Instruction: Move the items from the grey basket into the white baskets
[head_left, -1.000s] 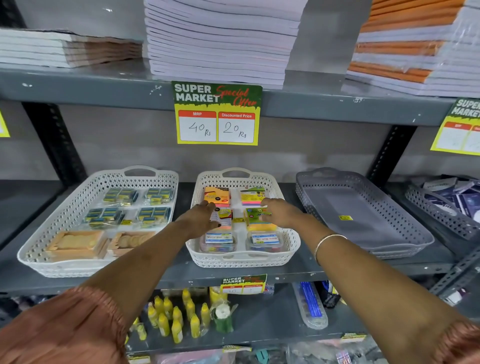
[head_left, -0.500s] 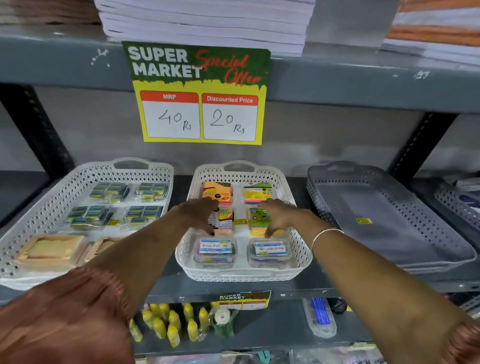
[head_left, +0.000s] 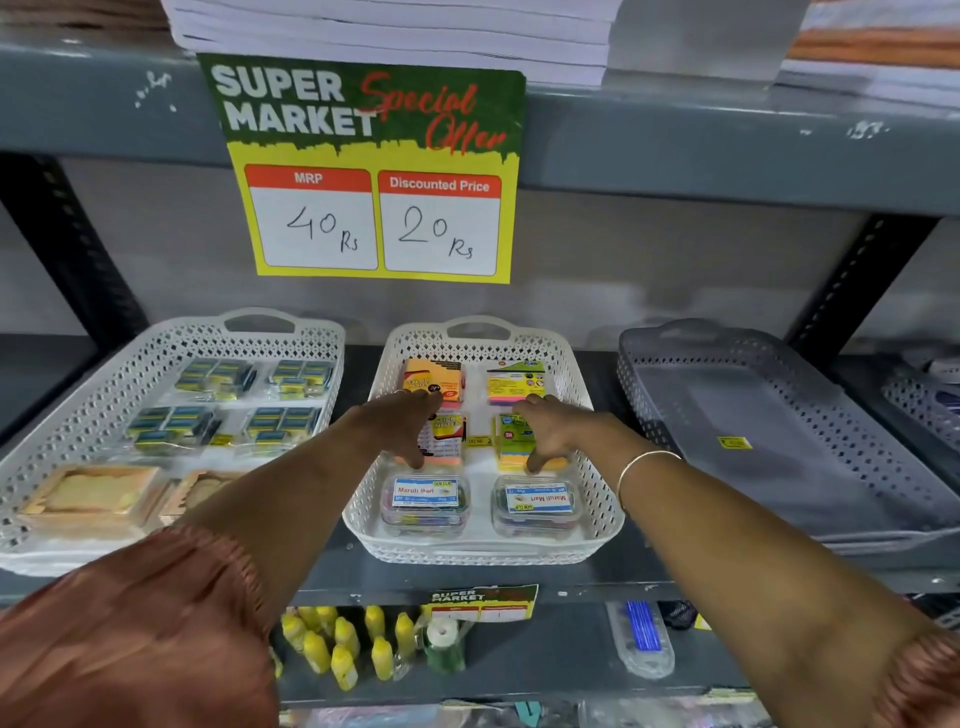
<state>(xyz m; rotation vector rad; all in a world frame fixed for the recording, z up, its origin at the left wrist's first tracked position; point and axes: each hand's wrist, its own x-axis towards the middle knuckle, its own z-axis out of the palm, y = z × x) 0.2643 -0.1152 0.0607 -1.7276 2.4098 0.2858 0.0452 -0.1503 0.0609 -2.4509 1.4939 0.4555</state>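
The middle white basket (head_left: 483, 553) holds sticky-note packs in two columns and two clear clip boxes (head_left: 425, 499) at its near end. My left hand (head_left: 400, 426) spans the middle-left sticky-note pack (head_left: 448, 434), thumb at its near edge and fingers at its far edge. My right hand (head_left: 550, 431) spans the middle-right pack (head_left: 511, 441) the same way. Both packs rest on the basket floor. The grey basket (head_left: 779, 441) to the right has only a small yellow label inside. The left white basket (head_left: 156, 343) holds wrapped blue-and-yellow packs and wooden pieces.
A "Special Offer" price sign (head_left: 374, 171) hangs from the shelf above, which carries paper stacks. Another grey basket (head_left: 924, 405) sits at far right behind a black upright (head_left: 852, 291). Yellow bottles (head_left: 337, 644) stand on the lower shelf.
The view has moved closer to the shelf. Both hands stay over the middle row of packs, with thumbs now spread down to the packs' near edges.
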